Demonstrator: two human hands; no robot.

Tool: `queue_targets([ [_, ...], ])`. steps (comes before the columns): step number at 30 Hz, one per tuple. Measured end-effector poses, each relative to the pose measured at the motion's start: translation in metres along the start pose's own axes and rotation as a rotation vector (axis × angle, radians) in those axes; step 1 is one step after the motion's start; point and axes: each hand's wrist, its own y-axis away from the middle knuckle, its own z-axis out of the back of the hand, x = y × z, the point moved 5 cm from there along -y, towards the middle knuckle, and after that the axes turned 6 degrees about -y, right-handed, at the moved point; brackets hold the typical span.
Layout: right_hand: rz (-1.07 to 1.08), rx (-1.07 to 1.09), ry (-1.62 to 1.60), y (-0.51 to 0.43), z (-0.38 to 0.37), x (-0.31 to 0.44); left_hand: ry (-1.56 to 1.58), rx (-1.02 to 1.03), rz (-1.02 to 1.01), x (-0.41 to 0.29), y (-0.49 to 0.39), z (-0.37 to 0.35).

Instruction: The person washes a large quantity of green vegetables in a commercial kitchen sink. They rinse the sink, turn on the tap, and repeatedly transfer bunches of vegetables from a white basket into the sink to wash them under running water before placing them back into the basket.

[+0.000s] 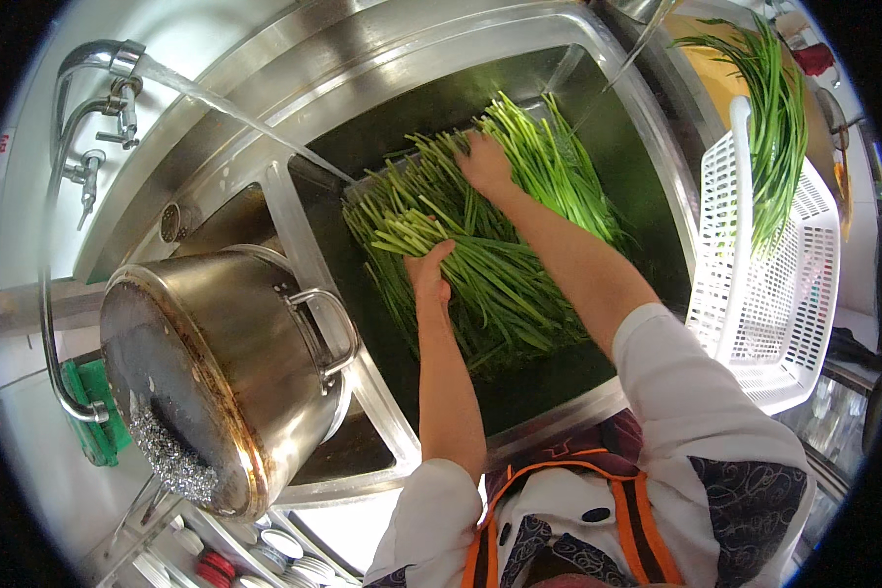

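My left hand (430,272) is closed round a bunch of green garlic chives (485,275), its pale cut ends pointing up and left. Farther back, my right hand (483,163) reaches into the chives lying in the stainless steel sink (389,411), its fingers among the stalks; whether it grips any cannot be told. Right of that hand lies a brighter green pile of chives (551,169). The heap rests in dark water, and its lower part is hidden.
Water runs from a chrome faucet (117,55) at the left. A large steel pot (228,367) lies tilted on the sink's left side, steel wool (169,452) on its base. On the right, a white plastic basket (772,309) holds more chives (775,147). Dishes (283,544) stand lower left.
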Motion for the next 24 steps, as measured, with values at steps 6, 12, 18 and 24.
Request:
queue_targets([
  [6, -0.048, -0.011, -0.057, 0.027, -0.015, -0.040, 0.147, -0.030, 0.029, 0.013, -0.005, 0.006],
  [12, -0.152, -0.336, -0.966, 0.020, 0.054, -0.013, 0.275, 0.098, 0.013, 0.019, -0.009, 0.008],
  [18, 0.477, -0.815, -0.378, 0.030, 0.206, 0.079, 0.392, 0.143, -0.073, 0.013, 0.003, 0.012],
  [24, 0.435, -0.072, -0.157, 0.038, 0.108, 0.082, 0.399, 0.174, -0.148, 0.006, 0.007, 0.008],
])
